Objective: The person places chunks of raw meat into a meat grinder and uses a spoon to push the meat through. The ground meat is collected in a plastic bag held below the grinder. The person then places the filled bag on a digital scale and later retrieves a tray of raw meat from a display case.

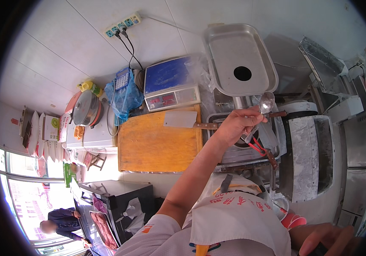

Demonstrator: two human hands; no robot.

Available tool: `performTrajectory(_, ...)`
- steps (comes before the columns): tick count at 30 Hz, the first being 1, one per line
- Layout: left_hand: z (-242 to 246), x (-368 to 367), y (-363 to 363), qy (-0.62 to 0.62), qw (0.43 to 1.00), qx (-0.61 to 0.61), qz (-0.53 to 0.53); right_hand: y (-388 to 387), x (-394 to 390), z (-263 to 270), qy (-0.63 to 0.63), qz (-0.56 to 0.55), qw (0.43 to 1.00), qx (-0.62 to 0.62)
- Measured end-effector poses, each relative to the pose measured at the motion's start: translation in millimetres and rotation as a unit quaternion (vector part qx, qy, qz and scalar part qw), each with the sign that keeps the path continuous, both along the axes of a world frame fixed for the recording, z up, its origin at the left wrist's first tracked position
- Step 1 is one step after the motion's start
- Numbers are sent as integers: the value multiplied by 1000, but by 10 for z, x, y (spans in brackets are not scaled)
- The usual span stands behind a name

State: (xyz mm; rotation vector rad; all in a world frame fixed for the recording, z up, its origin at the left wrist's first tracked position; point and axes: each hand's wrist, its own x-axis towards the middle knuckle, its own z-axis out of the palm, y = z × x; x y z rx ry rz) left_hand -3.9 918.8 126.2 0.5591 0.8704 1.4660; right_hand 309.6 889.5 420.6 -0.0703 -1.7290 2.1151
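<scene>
My left hand [239, 124] reaches forward, its fingers closed on the handle of a metal spoon [267, 101]. The spoon's bowl stands above the fingers, just below the rim of a steel tray [242, 51] with a round dark hole. Beneath the hand, a metal pan [231, 156] holds red-handled and wooden-handled tools. Left of the hand, a cleaver [180, 119] lies on a wooden cutting board [160, 144], its handle reaching over the pan's edge. Low at the right, my right hand [327, 238] is near my body, partly cut off; its fingers are by a dark object that I cannot identify.
A scale [173, 99] with a blue top stands behind the board, beside a calculator [122, 79] on a blue plastic bag. A lidded pot [87, 108] is farther left. Flour-dusted machinery [304, 156] stands at the right. Another person [63, 224] is beside a counter holding meat.
</scene>
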Motion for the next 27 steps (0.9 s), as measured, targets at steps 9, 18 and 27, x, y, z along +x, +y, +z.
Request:
performTrajectory(9, -5, -14, -3, -6, 1000, 1, -11, -12, -17, -58, 40, -11, 999, 17)
performTrajectory(18, 3, -3, 3, -3, 1000, -7, -6, 23, 22, 5, 15, -1, 1000, 9)
performTrajectory(27, 8, 5, -2, -3, 1000, -8, -6, -16, -12, -27, 45, -23, 999, -3)
